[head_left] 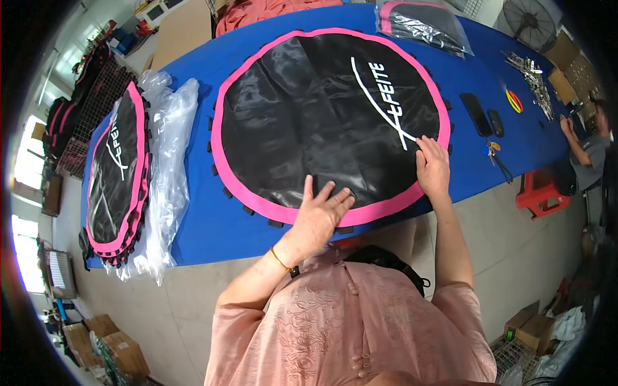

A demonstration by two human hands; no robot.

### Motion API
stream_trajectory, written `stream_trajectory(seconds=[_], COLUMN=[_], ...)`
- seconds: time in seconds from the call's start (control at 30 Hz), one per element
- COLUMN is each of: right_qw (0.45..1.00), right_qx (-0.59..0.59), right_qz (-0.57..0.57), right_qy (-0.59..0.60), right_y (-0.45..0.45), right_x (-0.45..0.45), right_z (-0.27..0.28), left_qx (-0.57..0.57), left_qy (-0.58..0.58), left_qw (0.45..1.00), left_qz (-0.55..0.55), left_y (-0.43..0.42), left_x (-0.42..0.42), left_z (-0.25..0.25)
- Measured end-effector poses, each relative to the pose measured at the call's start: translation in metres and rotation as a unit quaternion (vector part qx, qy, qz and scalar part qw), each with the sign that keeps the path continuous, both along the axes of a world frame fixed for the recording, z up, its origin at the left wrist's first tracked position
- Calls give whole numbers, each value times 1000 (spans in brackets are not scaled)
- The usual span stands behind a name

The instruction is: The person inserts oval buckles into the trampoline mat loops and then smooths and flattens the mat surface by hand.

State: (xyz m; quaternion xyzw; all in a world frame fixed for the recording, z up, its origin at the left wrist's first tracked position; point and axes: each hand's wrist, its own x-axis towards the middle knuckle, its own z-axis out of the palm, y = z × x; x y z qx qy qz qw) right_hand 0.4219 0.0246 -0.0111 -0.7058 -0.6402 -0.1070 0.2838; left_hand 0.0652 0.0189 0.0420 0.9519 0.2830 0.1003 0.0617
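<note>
A large round black mat [290, 116] with a pink rim and white lettering lies spread on the blue table [199, 238]. My left hand [322, 212] rests on its near edge with the fingers spread, over the pink rim and the black surface. At the mat's right near side, my right hand [432, 164] lies on the rim beside the end of the white lettering, its fingers extended. Neither hand holds anything. Left of the mat is a pile of similar black and pink covers [119, 174], next to clear plastic bags [170, 148].
At the back right lies a bagged cover [421, 26]. Further right are a black phone [476, 114], keys [492, 149], a yellow and red ring [514, 101] and metal parts [534, 80]. Another person [589, 148] sits at the far right near a red stool [541, 195].
</note>
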Motion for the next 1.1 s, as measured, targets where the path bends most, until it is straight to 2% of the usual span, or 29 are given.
stream_trajectory(seconds=[0.43, 0.5, 0.63, 0.7, 0.9, 1.03, 1.1], right_qw=[999, 997, 998, 997, 998, 999, 1000], right_qx=[30, 74, 58, 81, 61, 27, 18], right_qz=[7, 22, 10, 12, 3, -6, -5], right_qy=[-14, -10, 9, 12, 10, 17, 14], right_y=[4, 5, 4, 2, 2, 0, -1], right_x=[-1, 2, 8, -4, -6, -5, -5], right_z=[-3, -12, -9, -10, -6, -4, -2], left_qx=[23, 14, -3, -15, -3, 18, 21], left_qy=[-56, -70, -67, -39, -29, -63, -36], left_qw=[997, 997, 998, 999, 998, 998, 999], left_qz=[-45, -38, -22, 23, 58, 23, -1], left_y=[7, 8, 10, 10, 11, 8, 2], left_x=[54, 53, 41, 9, -8, 14, 22], left_z=[-4, -4, 8, -1, -4, -12, -14])
